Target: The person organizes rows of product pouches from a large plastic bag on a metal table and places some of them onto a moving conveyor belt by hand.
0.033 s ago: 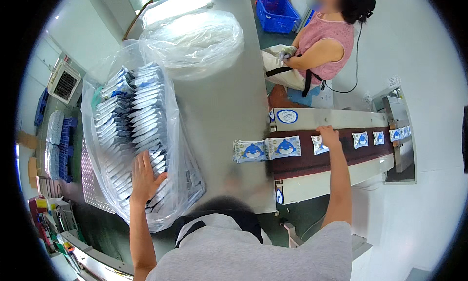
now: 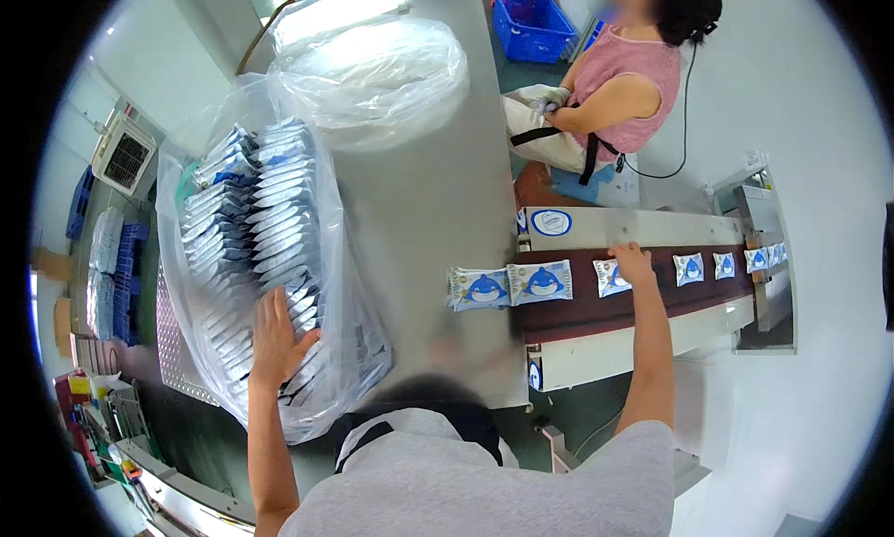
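Note:
A large clear plastic bag [image 2: 352, 285] lies on the metal table at my left, with silver packets [image 2: 282, 216] standing in two rows inside it. My left hand [image 2: 277, 339] rests open on the near packets, its thumb spread. Over the dark red conveyor belt [image 2: 577, 323] at my right is my right hand [image 2: 633, 261], fingers loosely bent and apart. It is at the right edge of a white packet with a blue whale picture [image 2: 610, 277], which lies on the belt; whether the fingertips touch it is unclear. Overlapping packets [image 2: 484, 288] sit where belt and table meet.
More packets [image 2: 689, 269] lie spaced along the belt toward the machine opening [image 2: 769, 258]. Clear plastic bags [image 2: 372, 81] are piled on the far table [image 2: 410, 202]. Beyond the conveyor sits a person [image 2: 629, 90], with a blue basket [image 2: 531, 29] on the floor nearby.

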The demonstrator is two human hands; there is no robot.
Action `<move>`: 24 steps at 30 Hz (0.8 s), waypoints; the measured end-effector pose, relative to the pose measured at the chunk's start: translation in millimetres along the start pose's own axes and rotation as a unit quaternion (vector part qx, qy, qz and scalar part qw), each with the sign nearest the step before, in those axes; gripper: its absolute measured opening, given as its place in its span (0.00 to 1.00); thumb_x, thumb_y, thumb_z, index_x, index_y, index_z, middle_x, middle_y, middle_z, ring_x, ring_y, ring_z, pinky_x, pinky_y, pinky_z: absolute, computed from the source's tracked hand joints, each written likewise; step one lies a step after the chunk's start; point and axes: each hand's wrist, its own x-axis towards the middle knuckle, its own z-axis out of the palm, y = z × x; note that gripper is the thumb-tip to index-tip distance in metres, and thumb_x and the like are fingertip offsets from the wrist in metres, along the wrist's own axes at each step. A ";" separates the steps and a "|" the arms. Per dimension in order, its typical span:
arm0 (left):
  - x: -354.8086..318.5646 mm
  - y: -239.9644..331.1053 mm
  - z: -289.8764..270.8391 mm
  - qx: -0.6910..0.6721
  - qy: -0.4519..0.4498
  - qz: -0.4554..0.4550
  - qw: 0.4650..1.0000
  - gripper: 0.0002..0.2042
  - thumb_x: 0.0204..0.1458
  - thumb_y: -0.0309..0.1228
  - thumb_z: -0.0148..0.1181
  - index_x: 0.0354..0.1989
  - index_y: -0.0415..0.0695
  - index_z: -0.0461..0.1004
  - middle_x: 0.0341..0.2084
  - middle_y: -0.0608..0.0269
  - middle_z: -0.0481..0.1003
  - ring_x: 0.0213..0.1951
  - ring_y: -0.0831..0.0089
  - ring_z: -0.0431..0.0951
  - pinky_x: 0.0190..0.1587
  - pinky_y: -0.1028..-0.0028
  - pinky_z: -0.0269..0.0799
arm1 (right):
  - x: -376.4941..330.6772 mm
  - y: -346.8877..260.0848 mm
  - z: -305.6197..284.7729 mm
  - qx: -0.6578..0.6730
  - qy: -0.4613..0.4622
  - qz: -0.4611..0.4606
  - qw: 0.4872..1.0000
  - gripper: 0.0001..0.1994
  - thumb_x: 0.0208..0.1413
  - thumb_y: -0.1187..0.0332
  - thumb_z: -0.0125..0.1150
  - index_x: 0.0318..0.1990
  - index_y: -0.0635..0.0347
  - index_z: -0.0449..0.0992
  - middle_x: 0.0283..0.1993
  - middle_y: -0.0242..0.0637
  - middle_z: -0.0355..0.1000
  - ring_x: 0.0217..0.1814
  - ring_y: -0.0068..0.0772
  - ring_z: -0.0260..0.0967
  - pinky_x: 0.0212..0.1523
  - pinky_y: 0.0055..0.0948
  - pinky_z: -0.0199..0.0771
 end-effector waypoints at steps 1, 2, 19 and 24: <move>-1.2 -2.6 1.2 0.006 0.017 0.011 1.000 0.45 0.40 0.51 0.63 0.59 0.28 0.51 0.54 0.39 0.59 0.55 0.43 0.58 0.57 0.55 0.55 | -0.8 -2.2 3.1 -0.004 -0.010 -0.019 1.000 0.25 0.36 0.65 0.70 0.47 0.47 0.71 0.51 0.28 0.68 0.59 0.39 0.60 0.53 0.53 0.63; -2.6 -4.6 2.4 0.010 0.011 0.006 1.000 0.45 0.40 0.51 0.64 0.59 0.28 0.51 0.53 0.39 0.59 0.55 0.43 0.58 0.58 0.55 0.54 | 1.1 -6.2 6.1 -0.009 -0.020 -0.037 0.999 0.25 0.33 0.62 0.73 0.44 0.47 0.73 0.49 0.26 0.69 0.58 0.38 0.60 0.52 0.54 0.62; 0.8 -1.8 1.7 0.008 0.018 0.003 1.000 0.46 0.40 0.54 0.62 0.57 0.27 0.53 0.53 0.41 0.60 0.57 0.47 0.58 0.63 0.54 0.49 | 58.2 -253.6 -11.7 0.264 -0.427 -0.252 0.827 0.56 0.21 0.36 0.73 0.58 0.64 0.60 0.55 0.53 0.62 0.64 0.46 0.54 0.60 0.40 0.58; -7.9 -7.7 1.8 0.015 0.041 -0.006 0.999 0.47 0.40 0.58 0.60 0.56 0.26 0.55 0.52 0.41 0.61 0.56 0.47 0.60 0.62 0.53 0.50 | -54.7 -306.9 9.3 0.060 0.008 -0.210 0.976 0.57 0.17 0.37 0.72 0.54 0.70 0.59 0.57 0.51 0.57 0.62 0.49 0.52 0.59 0.60 0.50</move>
